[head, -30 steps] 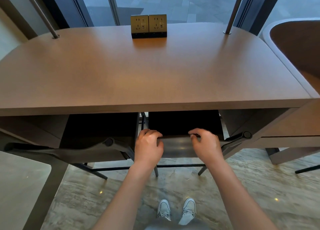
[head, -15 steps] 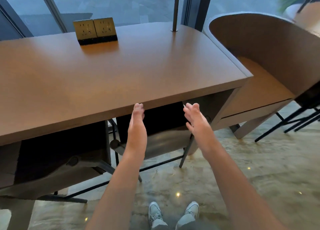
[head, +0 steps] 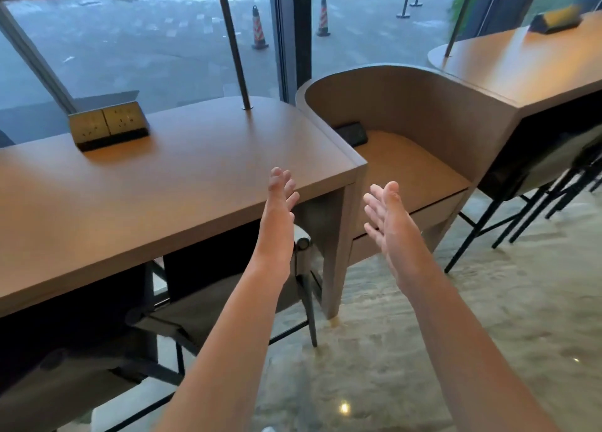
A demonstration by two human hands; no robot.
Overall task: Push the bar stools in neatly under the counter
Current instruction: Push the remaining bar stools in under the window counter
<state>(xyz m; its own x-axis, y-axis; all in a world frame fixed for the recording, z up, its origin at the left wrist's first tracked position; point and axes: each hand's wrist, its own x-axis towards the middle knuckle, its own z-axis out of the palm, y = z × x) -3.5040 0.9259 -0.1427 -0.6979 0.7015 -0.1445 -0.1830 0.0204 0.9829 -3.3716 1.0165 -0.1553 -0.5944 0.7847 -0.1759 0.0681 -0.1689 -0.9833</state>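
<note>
Nearest the camera, two bare forearms reached forward over the pale stone floor [head: 423, 350]. The left hand [head: 278, 203] was raised in front of the counter [head: 163, 197] edge with its fingers [head: 282, 179] straight and loosely spread, holding nothing. The right hand [head: 389, 218] was held up beside it, apart from the counter's corner, palm turned inward, its fingers [head: 373, 205] also straight and spread, empty. Neither hand touched a stool. Below and behind the left wrist, the right stool [head: 208, 288] stood pushed in under the counter, its dark seat back up in the shadow beneath the top and its thin black legs on the floor; it lay lower than the fingers and well clear of them. The left stool [head: 71, 366] stood beside it, nearer the bottom left corner, likewise tucked beneath the counter. On the counter top farther back sat a brass socket box [head: 109, 127], and a thin metal post [head: 233, 44] rose from the surface near the window. To the right, just past the counter's end, was a curved wooden booth seat [head: 407, 158]. Beyond that stood a second counter [head: 527, 66] with more stools [head: 550, 167] under it. Through the glass, two striped traffic cones [head: 259, 27] stood on the wet pavement outside.
</note>
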